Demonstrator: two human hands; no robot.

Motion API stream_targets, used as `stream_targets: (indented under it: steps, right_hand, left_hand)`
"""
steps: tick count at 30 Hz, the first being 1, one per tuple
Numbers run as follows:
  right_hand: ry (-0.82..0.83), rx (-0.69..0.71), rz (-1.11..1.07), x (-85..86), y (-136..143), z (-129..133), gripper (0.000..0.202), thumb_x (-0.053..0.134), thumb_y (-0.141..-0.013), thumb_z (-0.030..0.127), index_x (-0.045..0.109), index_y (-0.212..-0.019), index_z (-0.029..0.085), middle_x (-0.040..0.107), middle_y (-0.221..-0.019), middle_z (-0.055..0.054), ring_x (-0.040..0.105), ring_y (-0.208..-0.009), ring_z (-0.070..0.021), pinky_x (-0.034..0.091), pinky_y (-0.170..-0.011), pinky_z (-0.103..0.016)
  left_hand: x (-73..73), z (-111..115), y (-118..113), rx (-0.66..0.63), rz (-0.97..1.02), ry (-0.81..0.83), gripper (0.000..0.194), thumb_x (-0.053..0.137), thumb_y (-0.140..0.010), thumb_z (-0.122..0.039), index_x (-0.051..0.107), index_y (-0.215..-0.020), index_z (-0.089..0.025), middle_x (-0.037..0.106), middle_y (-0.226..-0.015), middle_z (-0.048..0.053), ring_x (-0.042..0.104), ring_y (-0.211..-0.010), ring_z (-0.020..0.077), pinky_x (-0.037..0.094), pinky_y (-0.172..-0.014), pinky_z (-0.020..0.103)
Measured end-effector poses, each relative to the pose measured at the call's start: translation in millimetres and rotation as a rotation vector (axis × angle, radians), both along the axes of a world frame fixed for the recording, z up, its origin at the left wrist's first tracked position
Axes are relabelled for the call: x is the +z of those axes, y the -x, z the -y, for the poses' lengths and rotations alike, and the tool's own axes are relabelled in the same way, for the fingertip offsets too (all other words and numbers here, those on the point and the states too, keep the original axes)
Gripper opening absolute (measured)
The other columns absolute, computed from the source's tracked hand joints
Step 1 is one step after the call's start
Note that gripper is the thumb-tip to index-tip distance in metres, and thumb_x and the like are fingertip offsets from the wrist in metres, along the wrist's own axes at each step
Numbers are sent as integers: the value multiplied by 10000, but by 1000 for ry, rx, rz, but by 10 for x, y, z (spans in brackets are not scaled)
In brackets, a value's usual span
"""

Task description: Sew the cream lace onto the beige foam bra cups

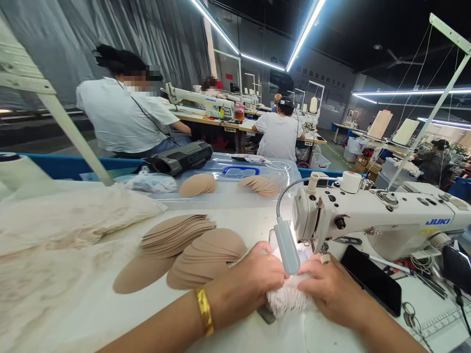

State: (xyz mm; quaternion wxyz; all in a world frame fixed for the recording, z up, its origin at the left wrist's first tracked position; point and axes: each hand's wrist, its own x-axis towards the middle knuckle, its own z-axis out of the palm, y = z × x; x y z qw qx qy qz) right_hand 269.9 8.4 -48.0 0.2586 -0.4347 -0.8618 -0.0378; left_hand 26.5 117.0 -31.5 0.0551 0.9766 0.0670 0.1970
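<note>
A bunched piece of white fringed fabric (289,300) lies below the needle area of a white sewing machine (371,211). My left hand (257,269) grips its left side with curled fingers, a gold bracelet on the wrist. On the other side my right hand (329,287) pinches the same fabric between thumb and fingers. A grey gooseneck lamp (287,247) hangs between the hands and hides the needle and some fingertips. Left of my left hand, beige oval pads (211,255) lie in overlapping fans, with another stack of pads (172,235) behind.
Cream lace fabric (55,235) is heaped at the left. A clear plastic lid (169,200) with more pads and a black speaker (180,158) lies behind. To the right are a black phone (371,279) and small scissors (411,316). Co-workers (277,130) sit ahead at other machines.
</note>
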Motion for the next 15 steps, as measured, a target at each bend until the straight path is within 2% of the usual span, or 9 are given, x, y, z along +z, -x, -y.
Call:
stream_targets:
  steps: [2, 5, 10, 15]
  right_hand:
    - [23, 68, -7, 37, 12, 36, 231, 566, -953, 17, 633, -924, 237, 773, -1177, 2, 629, -998, -211, 455, -850, -341]
    - [87, 113, 5, 61, 19, 59, 221, 557, -955, 29, 584, -885, 237, 774, -1042, 3, 627, -944, -199, 444, -788, -330]
    - [103, 29, 66, 48, 15, 51, 225, 510, -942, 35, 543, -865, 244, 689, -860, -5, 583, -819, -202, 423, -737, -318]
    - [66, -52, 74, 1, -16, 26, 259, 490, -880, 11, 580, -936, 248, 665, -833, -14, 567, -796, -221, 462, -806, -343]
  left_hand:
    - [-19, 7, 13, -15, 20, -32, 302, 629, -849, 75, 618, -815, -225, 715, -811, -45, 658, -787, 177, 398, -1028, 375]
    - [-39, 19, 15, -33, 27, -61, 313, 601, -887, 65, 572, -753, -217, 723, -801, -38, 648, -744, 173, 417, -1034, 397]
    - [-68, 39, -24, -56, 91, -84, 323, 565, -890, 86, 527, -758, -206, 744, -851, -37, 670, -759, 169, 420, -1047, 422]
    - [-108, 81, -102, -18, 159, -169, 295, 524, -967, 41, 538, -809, -208, 749, -866, -15, 648, -740, 177, 472, -906, 392]
